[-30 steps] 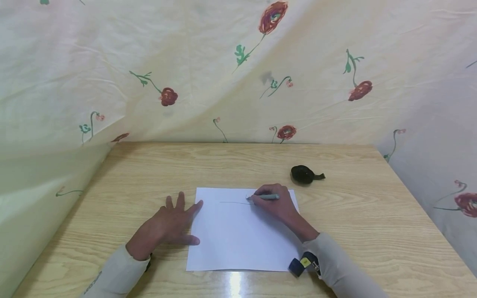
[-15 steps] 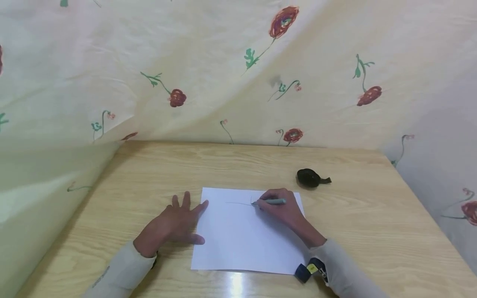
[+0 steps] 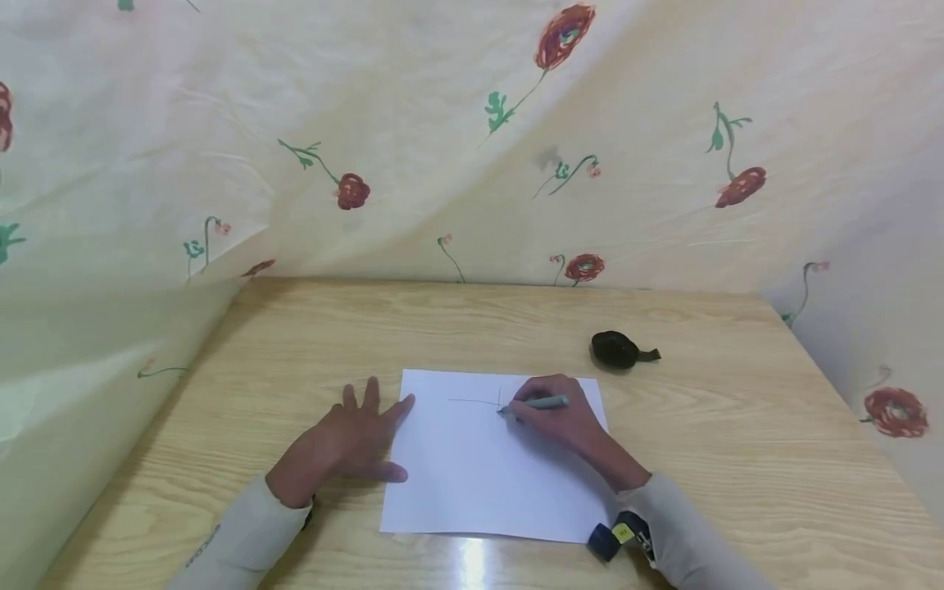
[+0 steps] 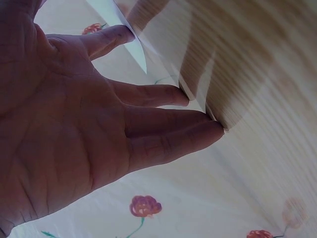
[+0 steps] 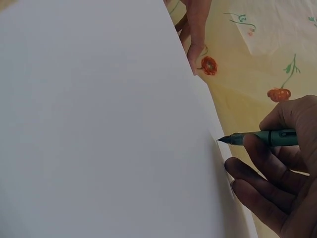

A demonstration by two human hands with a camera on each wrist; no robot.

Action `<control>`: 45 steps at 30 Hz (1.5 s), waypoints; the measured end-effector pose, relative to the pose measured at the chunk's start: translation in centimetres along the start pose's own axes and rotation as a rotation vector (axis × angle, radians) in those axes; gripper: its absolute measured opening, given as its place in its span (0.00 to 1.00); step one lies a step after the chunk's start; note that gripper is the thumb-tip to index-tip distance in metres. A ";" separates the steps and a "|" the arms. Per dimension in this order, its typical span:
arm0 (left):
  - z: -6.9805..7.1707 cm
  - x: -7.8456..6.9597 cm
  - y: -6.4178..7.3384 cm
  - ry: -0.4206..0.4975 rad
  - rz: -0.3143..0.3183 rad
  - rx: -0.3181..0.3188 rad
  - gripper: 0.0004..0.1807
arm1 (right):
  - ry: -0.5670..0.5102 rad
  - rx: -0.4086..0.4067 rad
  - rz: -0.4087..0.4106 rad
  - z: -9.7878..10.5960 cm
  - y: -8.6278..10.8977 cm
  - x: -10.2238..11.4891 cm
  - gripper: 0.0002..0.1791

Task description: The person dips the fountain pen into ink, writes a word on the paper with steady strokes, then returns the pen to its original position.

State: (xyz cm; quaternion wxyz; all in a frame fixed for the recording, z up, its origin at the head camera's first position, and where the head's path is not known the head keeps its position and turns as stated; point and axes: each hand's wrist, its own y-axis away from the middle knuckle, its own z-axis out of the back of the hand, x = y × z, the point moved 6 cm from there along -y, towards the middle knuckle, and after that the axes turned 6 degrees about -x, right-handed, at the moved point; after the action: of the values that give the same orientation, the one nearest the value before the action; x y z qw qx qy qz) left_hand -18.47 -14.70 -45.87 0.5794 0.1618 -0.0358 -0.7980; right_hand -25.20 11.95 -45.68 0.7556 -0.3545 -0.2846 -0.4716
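A white sheet of paper (image 3: 457, 483) lies on the wooden table. My right hand (image 3: 556, 414) pinches a green fountain pen (image 3: 546, 402) between thumb and fingers, its nib touching the sheet's upper part. In the right wrist view the dark nib of the fountain pen (image 5: 247, 138) points left onto the paper (image 5: 109, 114). A thin horizontal line and a short upright line cross near the nib. My left hand (image 3: 350, 438) is spread flat at the sheet's left edge, index fingertip and thumb on the paper. The left wrist view shows its fingers (image 4: 163, 144) straight and apart.
A small dark rounded object with a short tail (image 3: 615, 351) lies behind the paper, to the right. Floral cloth (image 3: 413, 164) hangs behind the wooden table (image 3: 737, 426) and along both sides. A black strap device (image 3: 623, 533) sits at my right wrist.
The pen nib has moved down the sheet, drawing a short upright stroke across the horizontal line. My left hand keeps its place on the paper's edge. The head view has shifted slightly.
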 end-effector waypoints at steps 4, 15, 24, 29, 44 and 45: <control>0.0 0.0 0.0 0.017 0.002 -0.004 0.57 | 0.008 0.008 0.013 -0.1 0.0 0.1 0.07; -0.3 0.2 -0.1 0.025 0.015 -0.002 0.56 | 0.059 0.014 0.046 -0.4 0.0 0.2 0.06; -0.2 0.0 0.0 0.021 -0.015 -0.033 0.56 | 0.077 0.062 0.054 -0.9 0.1 0.4 0.06; -0.3 -0.1 0.0 0.024 -0.013 -0.028 0.55 | 0.073 0.069 0.061 -1.0 0.3 0.4 0.05; -0.4 0.1 0.0 -0.025 -0.010 -0.037 0.53 | 0.047 0.092 0.088 -1.8 1.0 1.0 0.05; -0.4 0.1 0.0 -0.027 -0.010 -0.037 0.53 | 0.050 0.090 0.094 -1.8 1.0 1.1 0.05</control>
State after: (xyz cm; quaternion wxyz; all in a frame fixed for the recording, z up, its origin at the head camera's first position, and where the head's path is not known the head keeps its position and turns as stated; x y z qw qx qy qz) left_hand -18.35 -14.79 -46.28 0.5779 0.1404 -0.0281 -0.8035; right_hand -23.67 10.26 -46.18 0.7989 -0.3211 -0.2697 -0.4311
